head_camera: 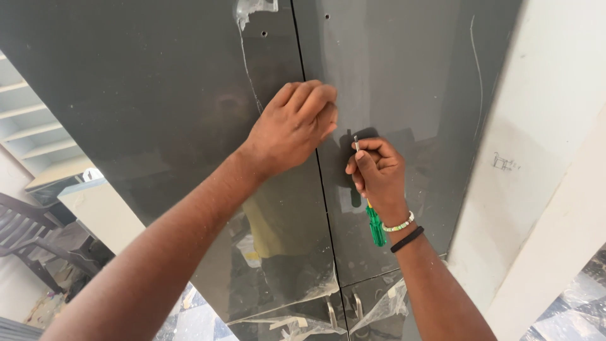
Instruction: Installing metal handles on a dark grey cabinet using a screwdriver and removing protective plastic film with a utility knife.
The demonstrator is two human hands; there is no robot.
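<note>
Two glossy dark grey cabinet doors fill the view, meeting at a thin vertical seam. My left hand is curled against the left door right at the seam, fingers closed; whether it pinches anything is hidden. My right hand rests on the right door just beside the seam and grips a screwdriver with a green handle. Its metal tip sticks up above my fingers and the handle hangs below my wrist, which wears a bead bracelet and a black band.
Two metal handles sit low on the doors, among torn clear protective film. Small screw holes mark the doors near the top. A white wall borders the right. A dark plastic chair and white shelves stand at the left.
</note>
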